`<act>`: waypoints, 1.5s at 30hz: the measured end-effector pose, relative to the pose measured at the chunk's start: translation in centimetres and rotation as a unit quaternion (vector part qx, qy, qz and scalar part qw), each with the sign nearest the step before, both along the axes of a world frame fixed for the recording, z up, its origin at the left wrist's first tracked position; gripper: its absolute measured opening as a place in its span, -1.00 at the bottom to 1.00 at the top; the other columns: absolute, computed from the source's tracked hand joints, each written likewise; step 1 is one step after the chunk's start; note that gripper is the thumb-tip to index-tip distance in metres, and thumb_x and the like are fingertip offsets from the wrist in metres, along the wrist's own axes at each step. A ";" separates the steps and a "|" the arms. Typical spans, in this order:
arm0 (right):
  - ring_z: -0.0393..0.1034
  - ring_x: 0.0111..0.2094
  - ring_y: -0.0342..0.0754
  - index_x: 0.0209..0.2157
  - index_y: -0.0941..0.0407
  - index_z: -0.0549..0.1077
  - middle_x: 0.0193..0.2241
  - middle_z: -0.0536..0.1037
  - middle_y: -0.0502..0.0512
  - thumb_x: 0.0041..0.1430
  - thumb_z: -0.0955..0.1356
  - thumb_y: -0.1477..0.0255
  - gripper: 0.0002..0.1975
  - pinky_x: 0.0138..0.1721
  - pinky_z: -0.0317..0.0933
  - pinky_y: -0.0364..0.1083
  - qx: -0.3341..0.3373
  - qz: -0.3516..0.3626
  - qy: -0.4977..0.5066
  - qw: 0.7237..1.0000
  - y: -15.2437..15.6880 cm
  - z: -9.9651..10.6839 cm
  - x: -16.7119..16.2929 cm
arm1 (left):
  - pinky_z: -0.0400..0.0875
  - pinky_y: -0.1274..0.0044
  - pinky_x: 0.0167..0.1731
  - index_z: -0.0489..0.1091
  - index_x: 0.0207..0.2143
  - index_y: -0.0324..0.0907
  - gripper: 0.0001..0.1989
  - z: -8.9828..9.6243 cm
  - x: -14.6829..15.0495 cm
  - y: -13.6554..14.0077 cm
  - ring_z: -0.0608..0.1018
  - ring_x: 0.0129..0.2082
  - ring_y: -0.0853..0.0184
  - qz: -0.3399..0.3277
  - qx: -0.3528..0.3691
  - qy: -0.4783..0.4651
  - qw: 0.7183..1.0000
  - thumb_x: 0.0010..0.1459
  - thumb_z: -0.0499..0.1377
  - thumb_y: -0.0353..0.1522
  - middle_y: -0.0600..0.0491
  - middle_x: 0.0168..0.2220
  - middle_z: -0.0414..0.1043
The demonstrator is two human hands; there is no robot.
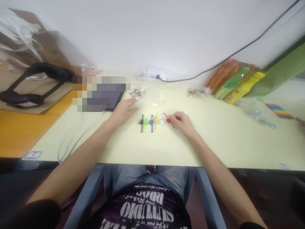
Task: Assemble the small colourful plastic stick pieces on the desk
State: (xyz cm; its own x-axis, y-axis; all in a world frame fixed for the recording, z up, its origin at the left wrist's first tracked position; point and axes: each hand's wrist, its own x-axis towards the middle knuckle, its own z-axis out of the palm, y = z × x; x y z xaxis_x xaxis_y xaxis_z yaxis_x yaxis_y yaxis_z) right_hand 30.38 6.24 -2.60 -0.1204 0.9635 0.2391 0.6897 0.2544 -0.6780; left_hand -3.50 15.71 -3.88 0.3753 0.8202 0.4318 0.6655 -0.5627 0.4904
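My right hand (182,122) pinches the near side of a red arrow spinner (168,120), a small arrow with a round hub, lying slanted at the table surface. Left of it several like spinners stand in a row: a white one (162,122), a yellow one (156,121), a blue one (152,122), a green one (144,122) and a black one (142,122). Some of them overlap or nearly touch. My left hand (124,111) rests open on the table to the left of the row, fingers stretched out, holding nothing. Beyond its fingertips lies a pile of coloured pieces (138,92).
A clear plastic bag (157,98) lies behind the row. Further right are a bag of coloured pieces (197,92), a green bottle (234,81) and a yellow bottle (245,87). A dark tablet (114,98) and a black headset (38,84) are left. A cable (214,66) crosses the back.
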 end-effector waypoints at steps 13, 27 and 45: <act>0.19 -0.40 -0.06 -0.57 0.08 0.29 -0.55 0.34 -0.01 0.39 0.30 0.16 -0.54 -0.33 -0.03 -0.05 0.004 -0.014 -0.009 1.000 -0.2 0.3 0.0 | 0.40 0.30 0.12 0.67 -0.18 -0.07 -0.76 0.1 0.6 -0.3 0.58 0.02 0.11 0.042 0.003 0.067 0.997 0.30 0.22 -0.19 -0.01 -0.03 0.65; 0.36 -0.30 -0.01 -0.44 0.09 0.45 -0.43 0.52 0.07 0.41 0.24 -0.01 -0.48 -0.19 0.18 -0.05 0.027 -0.046 0.162 0.985 0.0 0.5 0.5 | 0.42 0.32 0.05 0.59 -0.26 -0.12 -0.87 2.0 1.1 -1.7 0.56 -0.09 0.20 0.058 0.183 -0.082 0.978 0.32 0.26 -0.31 -0.01 -0.17 0.64; 0.29 -0.45 -0.11 -0.44 0.09 0.59 -0.49 0.49 0.02 0.04 0.58 0.12 -0.67 -0.39 0.17 -0.10 -0.110 0.046 0.455 0.883 -0.2 1.1 0.2 | 0.51 0.21 0.06 0.59 -0.29 -0.01 -0.95 3.4 4.5 -5.0 0.58 -0.03 0.17 -0.046 0.266 -0.114 0.956 0.28 0.34 -0.29 0.04 -0.15 0.61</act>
